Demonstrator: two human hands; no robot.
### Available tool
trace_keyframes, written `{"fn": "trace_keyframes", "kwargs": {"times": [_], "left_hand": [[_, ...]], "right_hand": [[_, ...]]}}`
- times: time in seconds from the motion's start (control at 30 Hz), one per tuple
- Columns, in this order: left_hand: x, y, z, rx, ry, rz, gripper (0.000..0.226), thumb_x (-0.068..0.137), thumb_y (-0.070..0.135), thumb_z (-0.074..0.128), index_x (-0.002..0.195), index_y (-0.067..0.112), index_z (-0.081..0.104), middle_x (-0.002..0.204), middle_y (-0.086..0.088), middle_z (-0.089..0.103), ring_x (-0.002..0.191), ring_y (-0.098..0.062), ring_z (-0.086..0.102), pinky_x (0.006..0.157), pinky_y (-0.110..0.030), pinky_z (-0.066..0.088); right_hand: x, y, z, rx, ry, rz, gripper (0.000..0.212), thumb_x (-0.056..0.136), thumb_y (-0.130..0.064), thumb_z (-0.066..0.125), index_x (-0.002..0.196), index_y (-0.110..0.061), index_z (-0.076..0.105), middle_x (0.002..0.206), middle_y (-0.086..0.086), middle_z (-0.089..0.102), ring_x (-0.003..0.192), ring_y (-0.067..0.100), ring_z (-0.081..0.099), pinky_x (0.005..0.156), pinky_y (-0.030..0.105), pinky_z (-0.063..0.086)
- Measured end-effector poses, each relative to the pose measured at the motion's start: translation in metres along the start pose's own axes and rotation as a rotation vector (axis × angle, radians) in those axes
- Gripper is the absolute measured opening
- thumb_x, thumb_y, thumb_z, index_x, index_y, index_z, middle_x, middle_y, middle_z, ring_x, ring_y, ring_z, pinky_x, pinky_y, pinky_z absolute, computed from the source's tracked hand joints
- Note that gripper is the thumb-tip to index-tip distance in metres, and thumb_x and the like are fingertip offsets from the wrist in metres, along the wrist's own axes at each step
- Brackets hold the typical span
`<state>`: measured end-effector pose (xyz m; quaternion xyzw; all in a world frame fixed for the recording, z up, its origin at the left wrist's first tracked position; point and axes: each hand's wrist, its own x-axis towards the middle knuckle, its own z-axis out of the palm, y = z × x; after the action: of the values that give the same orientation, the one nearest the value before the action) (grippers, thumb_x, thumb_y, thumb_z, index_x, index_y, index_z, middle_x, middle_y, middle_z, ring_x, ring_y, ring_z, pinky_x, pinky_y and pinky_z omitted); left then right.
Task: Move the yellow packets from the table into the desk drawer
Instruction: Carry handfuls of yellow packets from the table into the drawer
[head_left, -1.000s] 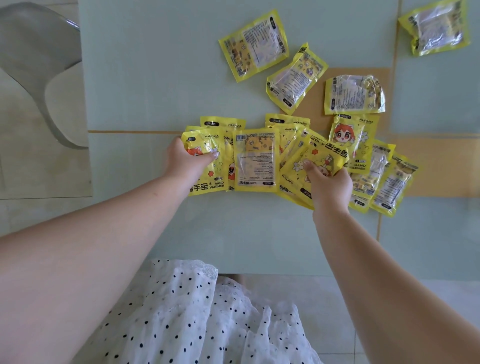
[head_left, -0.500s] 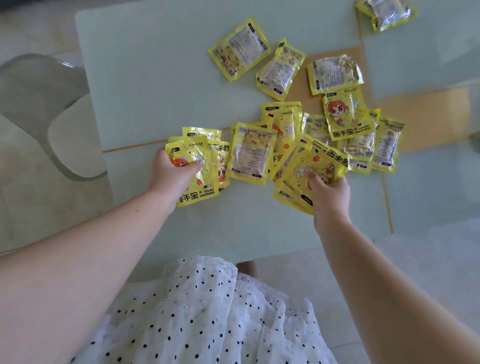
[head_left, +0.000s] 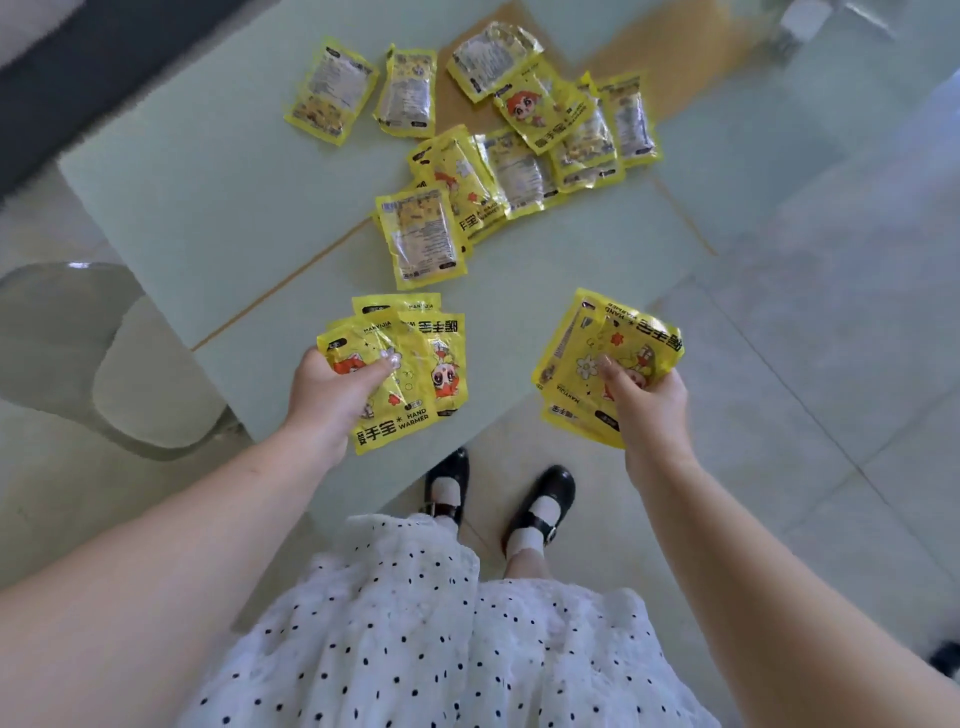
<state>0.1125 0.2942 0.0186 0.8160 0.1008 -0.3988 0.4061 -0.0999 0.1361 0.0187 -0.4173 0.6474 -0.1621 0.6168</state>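
Note:
My left hand (head_left: 332, 395) grips a fanned bunch of yellow hand-warmer packets (head_left: 415, 364), thumb on top, lifted just above the near edge of the pale green table (head_left: 208, 197). To the right, my right hand (head_left: 647, 402) grips a second bunch of yellow packets (head_left: 608, 338), held past the table's near corner over the floor. Several more yellow packets (head_left: 498, 171) lie in a loose overlapping pile on the table's middle, with two others (head_left: 332, 96) apart at the far left. No drawer is in view.
A clear plastic chair (head_left: 104, 353) with a pale seat stands at the table's left. Tiled floor (head_left: 805, 415) stretches to the right and in front. My feet in black shoes (head_left: 540, 504) stand just off the table's near edge, below a dotted white skirt.
Both hands have lifted their bunches of packets off the table and drawn them back toward me. The view has swung down and turned, with the table now further off.

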Motion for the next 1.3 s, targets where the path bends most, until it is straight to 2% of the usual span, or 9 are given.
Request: {"fn": "trace_keyframes", "kwargs": {"times": [0.17,0.4,0.53,0.63,0.73,0.83,1.0,1.13,1.3], "left_hand": [[-0.041,-0.001,0.058,0.173,-0.204,0.079,0.05,0.063,0.031,0.083,0.103,0.019,0.055,0.105,-0.007,0.068,0.094,-0.029,0.068,0.084,-0.053,0.055],[-0.134,-0.029,0.184,0.302,-0.491,0.212,0.054,0.07,0.018,0.081,0.118,0.015,0.056,0.11,-0.006,0.069,0.096,-0.025,0.069,0.079,-0.047,0.058],[-0.206,-0.082,0.261,0.439,-0.605,0.251,0.054,0.073,0.014,0.079,0.12,0.01,0.053,0.111,-0.008,0.067,0.098,-0.025,0.067,0.08,-0.045,0.057],[-0.268,-0.132,0.318,0.535,-0.688,0.262,0.053,0.073,0.015,0.079,0.12,0.01,0.054,0.11,-0.008,0.068,0.097,-0.024,0.068,0.078,-0.042,0.057],[-0.33,-0.185,0.372,0.614,-0.777,0.253,0.052,0.075,0.011,0.076,0.122,0.009,0.053,0.112,-0.01,0.067,0.097,-0.025,0.068,0.077,-0.041,0.057],[-0.385,-0.238,0.422,0.704,-0.869,0.24,0.054,0.074,0.012,0.077,0.122,0.01,0.052,0.111,-0.01,0.067,0.098,-0.027,0.068,0.081,-0.046,0.057],[-0.459,-0.312,0.492,0.908,-1.016,0.257,0.056,0.072,0.016,0.079,0.121,0.012,0.052,0.111,-0.009,0.067,0.096,-0.025,0.069,0.082,-0.048,0.057],[-0.498,-0.361,0.538,1.078,-1.117,0.315,0.054,0.069,0.022,0.082,0.116,0.015,0.057,0.107,-0.007,0.07,0.092,-0.024,0.071,0.078,-0.048,0.058],[-0.533,-0.414,0.606,1.277,-1.207,0.416,0.036,0.074,0.021,0.078,0.105,0.017,0.061,0.095,-0.002,0.071,0.084,-0.018,0.071,0.065,-0.032,0.059]], "right_hand": [[-0.025,0.028,-0.081,0.178,0.127,0.02,0.017,0.086,-0.018,0.068,0.095,-0.029,0.059,0.097,-0.006,0.069,0.09,0.014,0.067,0.071,0.031,0.053],[-0.063,0.108,-0.221,0.347,0.364,0.102,0.017,0.08,-0.028,0.074,0.09,-0.027,0.061,0.098,-0.003,0.07,0.095,0.02,0.068,0.089,0.046,0.054],[-0.093,0.167,-0.314,0.468,0.492,0.12,0.025,0.08,-0.028,0.074,0.101,-0.022,0.063,0.101,0.0,0.071,0.094,0.02,0.068,0.085,0.04,0.056],[-0.123,0.216,-0.386,0.562,0.577,0.14,0.015,0.082,-0.025,0.073,0.093,-0.024,0.063,0.095,-0.005,0.07,0.093,0.018,0.068,0.078,0.033,0.056],[-0.157,0.27,-0.455,0.619,0.666,0.211,0.019,0.075,-0.034,0.075,0.09,-0.027,0.064,0.099,-0.004,0.072,0.096,0.02,0.068,0.087,0.044,0.056],[-0.189,0.32,-0.512,0.697,0.76,0.283,0.011,0.079,-0.029,0.074,0.083,-0.028,0.063,0.095,-0.005,0.071,0.096,0.021,0.068,0.089,0.05,0.054],[-0.234,0.388,-0.572,0.887,0.942,0.385,0.026,0.081,-0.026,0.074,0.104,-0.018,0.064,0.105,0.002,0.07,0.099,0.023,0.066,0.089,0.051,0.054],[-0.255,0.434,-0.596,0.987,1.055,0.437,0.019,0.077,-0.029,0.076,0.09,-0.028,0.062,0.104,-0.002,0.07,0.101,0.023,0.066,0.092,0.051,0.052],[-0.255,0.474,-0.626,1.134,1.183,0.509,0.02,0.081,-0.03,0.074,0.093,-0.027,0.058,0.099,-0.006,0.068,0.1,0.021,0.065,0.095,0.048,0.051]]}}
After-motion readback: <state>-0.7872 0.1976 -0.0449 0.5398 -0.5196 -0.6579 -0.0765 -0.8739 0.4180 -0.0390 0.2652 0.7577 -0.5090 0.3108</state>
